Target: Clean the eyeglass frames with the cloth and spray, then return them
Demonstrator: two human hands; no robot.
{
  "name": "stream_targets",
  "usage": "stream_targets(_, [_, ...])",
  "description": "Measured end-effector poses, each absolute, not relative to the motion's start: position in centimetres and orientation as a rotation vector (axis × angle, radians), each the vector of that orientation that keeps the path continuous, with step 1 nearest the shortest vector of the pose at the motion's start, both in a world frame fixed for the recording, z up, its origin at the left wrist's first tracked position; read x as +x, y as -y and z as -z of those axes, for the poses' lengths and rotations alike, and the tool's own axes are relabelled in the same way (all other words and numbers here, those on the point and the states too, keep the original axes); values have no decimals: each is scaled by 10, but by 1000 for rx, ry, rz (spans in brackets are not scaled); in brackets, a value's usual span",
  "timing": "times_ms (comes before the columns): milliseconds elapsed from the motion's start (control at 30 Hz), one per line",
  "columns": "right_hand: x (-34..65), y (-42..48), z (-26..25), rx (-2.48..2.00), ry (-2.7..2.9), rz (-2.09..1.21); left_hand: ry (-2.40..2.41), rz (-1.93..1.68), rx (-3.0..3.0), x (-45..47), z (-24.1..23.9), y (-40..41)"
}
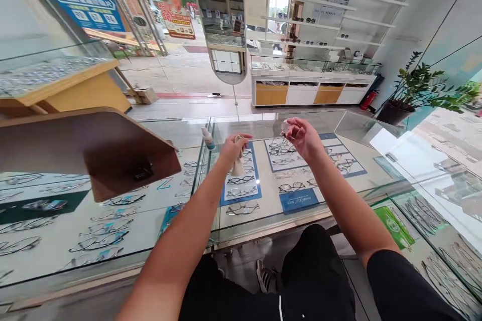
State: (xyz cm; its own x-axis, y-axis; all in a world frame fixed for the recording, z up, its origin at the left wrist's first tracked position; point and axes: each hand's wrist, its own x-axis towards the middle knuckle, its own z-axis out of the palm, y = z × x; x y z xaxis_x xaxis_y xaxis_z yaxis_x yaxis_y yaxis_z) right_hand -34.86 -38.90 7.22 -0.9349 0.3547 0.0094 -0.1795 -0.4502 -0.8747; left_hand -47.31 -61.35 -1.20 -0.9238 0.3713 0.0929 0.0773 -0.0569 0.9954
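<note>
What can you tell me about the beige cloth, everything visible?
The cloth is pale beige and looks like soft fabric. It is crumpled and bunched in the left hand, a little showing above the grip and a longer end hanging below, over the glass display counter. Only the hand clearly touches it; whether its tip meets glass is unclear.

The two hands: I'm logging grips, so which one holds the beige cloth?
The left hand: the beige cloth hangs from it, whereas the right hand holds up what looks like glasses.
</note>
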Motion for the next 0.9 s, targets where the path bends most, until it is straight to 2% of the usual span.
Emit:
stream_targets(133, [-385, 420, -51, -135, 1340, -2623, -1857, -1944, 536, -473, 15, 613])
stream_targets(333, [-403, 423, -21, -36, 1287, -2775, -1727, -1959, 528, -478, 29, 612])
stream_targets(900, [-399, 412, -21, 43, 1192, -2890, -1633, -1969, 539, -462, 21, 605])
